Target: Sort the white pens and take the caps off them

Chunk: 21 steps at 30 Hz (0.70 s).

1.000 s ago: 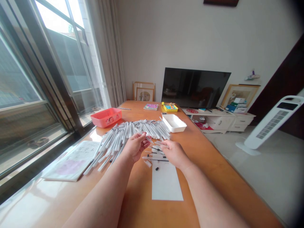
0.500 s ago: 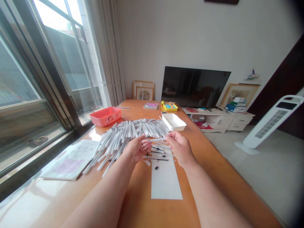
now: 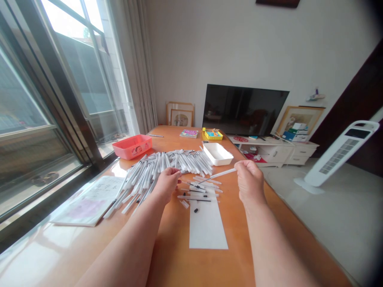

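Note:
My right hand (image 3: pixel 249 181) is raised over the table's right side and pinches one end of a white pen (image 3: pixel 220 174), which points left and down. My left hand (image 3: pixel 167 183) has its fingers curled at the near edge of a large pile of white pens (image 3: pixel 163 165); what it holds, if anything, is hidden. Between my hands lie several loose pen parts (image 3: pixel 199 190) with black tips. They rest at the top of a white paper sheet (image 3: pixel 206 227).
A white tray (image 3: pixel 218 154) stands behind the pile. A pink tray (image 3: pixel 132 146) sits by the window, and a printed booklet (image 3: pixel 89 201) lies at the left. Books and a yellow box (image 3: pixel 213 134) are at the far end of the orange table (image 3: pixel 176 263). A fan (image 3: pixel 338 153) stands on the floor.
My right hand has moved right and up, drawing a white pen away from my left hand. My left hand has sunk toward the pile's edge.

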Each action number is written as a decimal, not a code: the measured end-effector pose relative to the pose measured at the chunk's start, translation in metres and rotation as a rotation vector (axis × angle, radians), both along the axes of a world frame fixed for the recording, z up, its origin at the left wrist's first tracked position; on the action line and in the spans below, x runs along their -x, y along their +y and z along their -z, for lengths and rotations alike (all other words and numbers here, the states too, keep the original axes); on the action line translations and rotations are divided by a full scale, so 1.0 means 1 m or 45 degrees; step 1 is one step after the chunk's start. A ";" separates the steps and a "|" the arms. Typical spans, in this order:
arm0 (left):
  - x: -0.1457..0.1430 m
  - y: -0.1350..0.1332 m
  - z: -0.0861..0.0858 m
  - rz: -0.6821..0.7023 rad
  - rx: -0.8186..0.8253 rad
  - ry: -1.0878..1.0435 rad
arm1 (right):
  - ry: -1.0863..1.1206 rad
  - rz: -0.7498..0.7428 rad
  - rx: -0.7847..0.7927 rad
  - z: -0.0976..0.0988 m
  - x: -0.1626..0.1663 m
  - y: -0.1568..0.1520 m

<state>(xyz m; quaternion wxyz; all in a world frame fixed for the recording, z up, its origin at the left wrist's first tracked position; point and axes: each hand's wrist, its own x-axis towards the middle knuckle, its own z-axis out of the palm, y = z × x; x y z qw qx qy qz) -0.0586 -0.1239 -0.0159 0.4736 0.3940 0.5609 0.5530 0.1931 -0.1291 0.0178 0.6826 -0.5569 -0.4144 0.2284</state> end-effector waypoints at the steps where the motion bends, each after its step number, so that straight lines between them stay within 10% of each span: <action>1: -0.001 -0.001 0.000 0.027 -0.033 0.065 | 0.031 0.027 -0.023 -0.001 -0.002 0.001; 12: -0.014 -0.002 0.029 0.377 -0.246 0.409 | 0.074 0.370 -0.175 0.002 -0.032 0.014; 21: 0.000 0.009 0.026 0.212 -0.285 0.701 | -0.189 -0.285 0.376 0.025 -0.001 0.013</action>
